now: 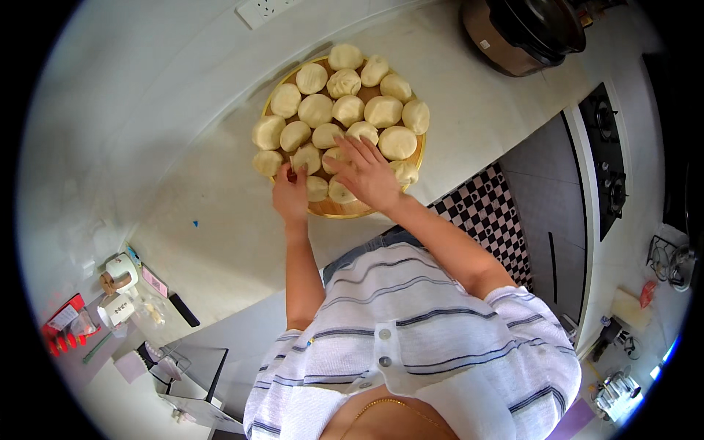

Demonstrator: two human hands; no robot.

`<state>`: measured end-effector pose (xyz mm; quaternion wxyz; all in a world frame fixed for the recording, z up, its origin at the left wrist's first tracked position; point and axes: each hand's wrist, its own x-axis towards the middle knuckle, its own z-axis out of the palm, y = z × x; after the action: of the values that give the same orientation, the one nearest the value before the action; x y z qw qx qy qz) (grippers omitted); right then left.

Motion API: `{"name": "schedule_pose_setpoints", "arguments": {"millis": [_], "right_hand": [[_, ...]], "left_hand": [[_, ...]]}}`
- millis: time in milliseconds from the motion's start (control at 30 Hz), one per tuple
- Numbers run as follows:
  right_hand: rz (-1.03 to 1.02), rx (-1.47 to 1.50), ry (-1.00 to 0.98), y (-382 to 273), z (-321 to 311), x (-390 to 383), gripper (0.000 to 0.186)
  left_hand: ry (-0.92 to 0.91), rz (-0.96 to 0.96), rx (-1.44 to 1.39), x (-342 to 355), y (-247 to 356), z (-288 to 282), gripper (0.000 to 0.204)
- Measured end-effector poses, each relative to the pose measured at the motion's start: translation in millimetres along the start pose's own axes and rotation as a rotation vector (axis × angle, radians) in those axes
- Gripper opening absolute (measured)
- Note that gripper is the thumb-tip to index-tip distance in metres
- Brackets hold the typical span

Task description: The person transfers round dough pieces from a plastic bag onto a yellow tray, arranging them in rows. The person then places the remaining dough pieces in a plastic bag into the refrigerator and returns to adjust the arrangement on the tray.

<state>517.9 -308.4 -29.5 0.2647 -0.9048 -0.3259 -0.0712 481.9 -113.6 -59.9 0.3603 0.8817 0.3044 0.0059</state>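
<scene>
Pale, rounded dough buns cover a round wooden board (341, 207) on the counter. At the board's near left edge, my left hand (291, 196) has its thumb and fingers curled in a pinch at the lower side of one bun (306, 157). Part of that grip is hidden by the fingers. My right hand (369, 174) lies over the near middle buns with its fingers stretched out. Its fingertips reach a bun (362, 130) and partly cover the ones below. One bun (344, 83) towards the back has a pleated, wrinkled top.
A brown and black electric cooker (506, 40) stands at the far right of the counter (213, 242). Beyond the right edge are a gas hob (610, 158) and a checkered mat (488, 220). White containers (117, 286) and packets crowd the left end; a socket strip (265, 10) is behind.
</scene>
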Motion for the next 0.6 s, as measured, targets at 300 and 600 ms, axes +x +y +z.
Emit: {"name": "schedule_pose_setpoints", "arguments": {"millis": [300,600], "right_hand": [[0.001,-0.001,-0.129,25,27,12,0.042],[0.010,0.086,-0.036,25,29,12,0.043]], "left_hand": [[0.072,0.045,-0.256,-6,-4,8,0.025],[0.126,0.352,-0.127,-6,-11,3,0.033]]}}
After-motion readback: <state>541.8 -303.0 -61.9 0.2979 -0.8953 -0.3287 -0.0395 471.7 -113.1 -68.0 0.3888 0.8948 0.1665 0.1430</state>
